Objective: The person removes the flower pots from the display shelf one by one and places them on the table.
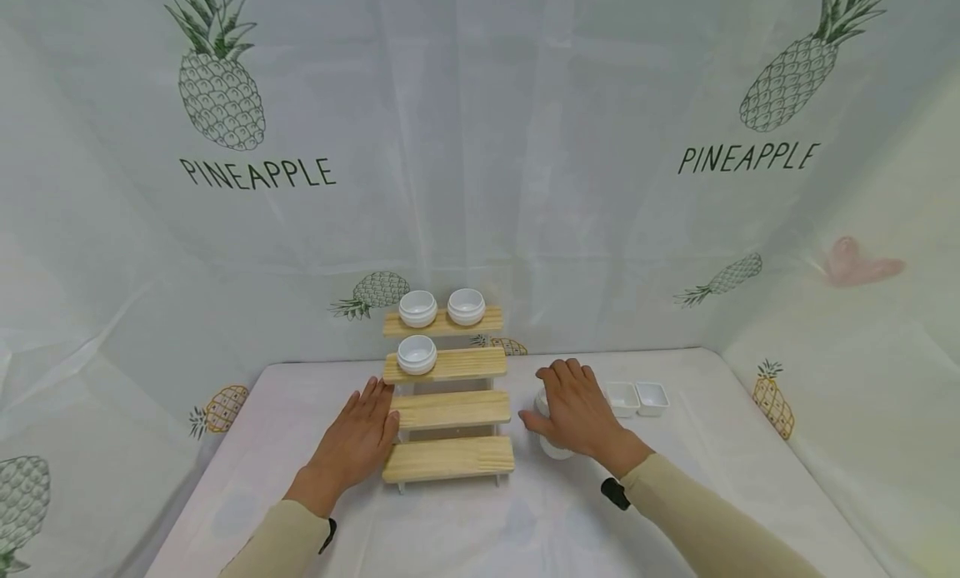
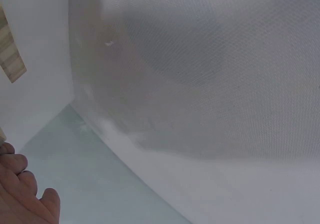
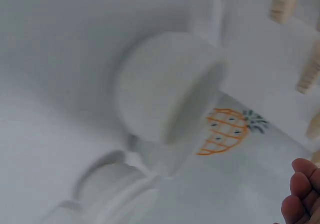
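Note:
My left hand (image 1: 352,440) rests with its fingers extended along the left side of a tiered wooden stand (image 1: 450,459). In the left wrist view, its fingertips meet the edge of the pale wood. To the right of the stand, my right hand (image 1: 576,411) reaches over white bowls, with thumb and fingers spread apart. One round white bowl (image 1: 557,450) shows below that hand, largely covered by it. Seen from the right wrist, a blurred white bowl (image 3: 165,86) fills the middle, and the right fingers (image 3: 302,189) stand apart from it.
Two white bowls, a left one (image 1: 417,310) and a right one (image 1: 467,308), sit on the top step. Another bowl (image 1: 417,356) is on the second step's left end. Small square white dishes (image 1: 652,400) stand right of my right hand. A pineapple-print cloth (image 1: 510,186) hangs behind.

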Demonstrator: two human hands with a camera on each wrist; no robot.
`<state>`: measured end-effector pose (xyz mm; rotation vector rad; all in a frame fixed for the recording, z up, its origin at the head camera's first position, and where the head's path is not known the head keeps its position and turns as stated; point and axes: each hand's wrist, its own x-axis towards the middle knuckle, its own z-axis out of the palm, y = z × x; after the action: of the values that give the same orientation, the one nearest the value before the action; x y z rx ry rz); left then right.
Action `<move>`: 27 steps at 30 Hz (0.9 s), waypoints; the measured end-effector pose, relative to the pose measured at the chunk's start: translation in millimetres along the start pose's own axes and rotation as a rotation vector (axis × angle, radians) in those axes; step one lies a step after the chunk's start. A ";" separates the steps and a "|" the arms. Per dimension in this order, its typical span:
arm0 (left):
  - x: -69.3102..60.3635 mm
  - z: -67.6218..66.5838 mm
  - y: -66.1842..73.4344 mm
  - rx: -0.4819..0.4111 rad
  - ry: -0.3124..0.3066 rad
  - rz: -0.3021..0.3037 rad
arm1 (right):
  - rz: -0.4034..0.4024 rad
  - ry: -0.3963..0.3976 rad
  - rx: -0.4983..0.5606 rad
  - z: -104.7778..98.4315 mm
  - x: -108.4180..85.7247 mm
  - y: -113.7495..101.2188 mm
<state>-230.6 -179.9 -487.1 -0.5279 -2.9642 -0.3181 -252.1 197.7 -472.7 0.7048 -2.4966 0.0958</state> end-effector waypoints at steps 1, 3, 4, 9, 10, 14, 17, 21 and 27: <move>-0.1 0.3 -0.3 0.000 -0.001 -0.001 | 0.000 0.004 0.006 -2.8 7.4 -3.1; -0.1 0.8 -1.0 0.003 -0.003 -0.003 | -0.006 0.013 0.018 -8.9 22.6 -10.6; -0.1 1.0 -1.4 0.006 -0.003 -0.003 | -0.012 0.020 0.024 -12.0 30.5 -14.7; 0.8 0.2 -2.6 0.019 -0.004 -0.003 | -0.045 0.026 0.071 -25.5 67.5 -37.8; 1.0 -0.2 -2.6 0.020 -0.007 -0.004 | -0.052 0.021 0.072 -27.0 74.0 -42.3; 1.6 -2.1 -2.0 0.021 -0.021 -0.008 | -0.062 -0.009 0.058 -28.8 95.3 -59.0; 1.9 -2.2 -1.4 0.024 -0.023 -0.007 | -0.055 -0.035 0.041 -27.1 107.2 -69.7; 1.9 -0.5 -1.6 0.021 -0.009 -0.001 | -0.051 -0.051 0.021 -23.1 119.3 -81.3; 1.9 2.1 -2.4 0.016 0.001 0.008 | -0.039 -0.070 0.001 -18.9 130.4 -96.2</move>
<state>-233.4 -181.1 -489.3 -0.5377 -2.9603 -0.2937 -288.2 58.2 -396.3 0.7691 -2.5485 0.0591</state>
